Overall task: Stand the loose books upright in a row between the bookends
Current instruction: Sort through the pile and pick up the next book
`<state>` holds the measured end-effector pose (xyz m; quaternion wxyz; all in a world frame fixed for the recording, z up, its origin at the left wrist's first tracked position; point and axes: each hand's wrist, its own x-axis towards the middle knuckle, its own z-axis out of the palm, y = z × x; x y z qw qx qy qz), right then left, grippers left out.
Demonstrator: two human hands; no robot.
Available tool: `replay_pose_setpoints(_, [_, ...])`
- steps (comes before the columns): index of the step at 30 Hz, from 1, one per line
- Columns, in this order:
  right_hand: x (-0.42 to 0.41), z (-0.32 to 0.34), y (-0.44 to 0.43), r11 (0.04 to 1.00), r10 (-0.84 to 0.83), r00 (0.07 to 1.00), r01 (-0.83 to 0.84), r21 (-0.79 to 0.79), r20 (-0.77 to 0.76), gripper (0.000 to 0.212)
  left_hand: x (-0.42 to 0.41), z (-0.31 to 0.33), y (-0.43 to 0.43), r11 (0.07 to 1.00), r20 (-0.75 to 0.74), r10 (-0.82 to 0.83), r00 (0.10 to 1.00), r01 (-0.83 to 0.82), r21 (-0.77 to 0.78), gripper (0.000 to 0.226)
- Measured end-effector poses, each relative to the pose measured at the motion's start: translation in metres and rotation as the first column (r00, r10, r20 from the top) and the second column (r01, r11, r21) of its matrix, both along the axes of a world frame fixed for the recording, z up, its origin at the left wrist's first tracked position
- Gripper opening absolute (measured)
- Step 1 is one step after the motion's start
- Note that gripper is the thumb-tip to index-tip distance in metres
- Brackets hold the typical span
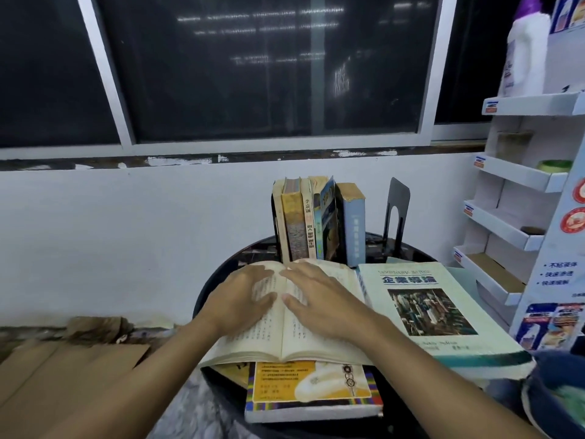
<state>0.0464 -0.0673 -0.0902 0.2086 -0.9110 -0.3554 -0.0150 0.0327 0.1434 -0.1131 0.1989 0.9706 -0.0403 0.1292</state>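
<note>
Left hand (243, 296) flat on left page of open book (285, 340), palm down, fingers straight and slightly spread, gripping nothing. Right hand (319, 299) likewise flat on right page, fingers extended, thumb close to the gutter, holding nothing. Open book at centre of frame, face up on round dark table (212, 280), lying on top of yellow-covered book (304, 388) sticking out below it toward bottom of frame. Large pale green book (427, 312) flat just right of open book, edges close or touching, cannot tell which. Upright row of books (304, 223) behind the hands at upper centre, spines toward camera, one blue-covered volume tilted within the row. Black bookend (395, 210) upright right of the row, gap between it and last book. White cardboard display rack (512, 217) along right edge; brown cardboard sheets (63, 369) at lower left.
</note>
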Motion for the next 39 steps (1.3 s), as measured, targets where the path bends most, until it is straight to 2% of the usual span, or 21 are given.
replay_pose_setpoints(8, [0.002,-0.016,-0.002,0.996,-0.017,0.999,0.014,-0.092,-0.032,0.061,-0.007,-0.018,0.004,0.997,-0.006,0.034,0.999,-0.034,-0.073,0.052])
replay_pose_setpoints(13, [0.002,-0.020,-0.010,0.995,-0.040,0.997,0.034,-0.096,-0.065,0.063,-0.012,-0.024,0.006,0.994,-0.014,0.017,1.000,-0.019,-0.111,0.054])
replay_pose_setpoints(18, [0.002,-0.016,-0.020,0.988,-0.081,0.992,0.067,-0.142,-0.097,0.066,-0.018,-0.028,0.016,0.984,-0.050,0.086,0.995,-0.093,-0.154,0.059])
replay_pose_setpoints(32, [0.009,-0.021,-0.048,0.983,-0.041,0.992,0.019,-0.183,-0.117,0.073,-0.025,-0.020,0.044,0.953,-0.309,0.172,0.935,-0.238,-0.189,0.078])
replay_pose_setpoints(34, [0.009,-0.022,-0.048,0.984,-0.038,0.992,0.016,-0.178,-0.123,0.073,-0.026,-0.019,0.045,0.945,-0.299,0.161,0.940,-0.234,-0.227,0.080])
replay_pose_setpoints(39, [0.008,-0.017,-0.049,0.988,-0.038,0.991,0.018,-0.152,-0.131,0.073,-0.030,-0.010,0.050,0.922,-0.157,0.176,0.972,-0.219,-0.319,0.075])
